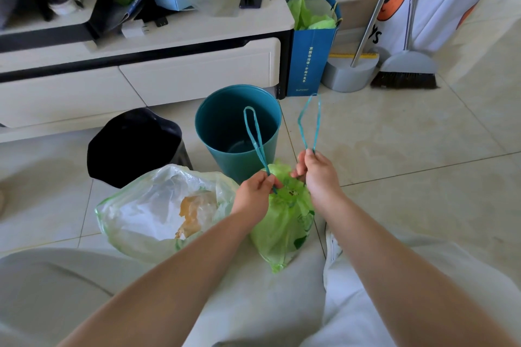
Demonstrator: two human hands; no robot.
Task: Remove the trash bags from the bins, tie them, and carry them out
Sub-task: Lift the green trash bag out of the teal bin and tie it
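Note:
A small green trash bag (284, 222) sits on the floor between my knees, its mouth gathered. My left hand (253, 194) pinches one teal drawstring loop (255, 135) that stands up over the teal bin. My right hand (315, 172) pinches the other teal drawstring loop (308, 121). Behind the bag stands an empty teal bin (225, 132) with no liner. To its left is a black bin (132, 146). A larger pale green bag (166, 211) with white and brown waste lies open at my left.
A white TV cabinet (141, 73) runs along the back with a phone and clutter on top. A blue paper bag (308, 59) with green bags stands beside it. A broom and dustpan (406, 70) lean at the right by a white laundry bag (439, 3). Tiled floor extends right.

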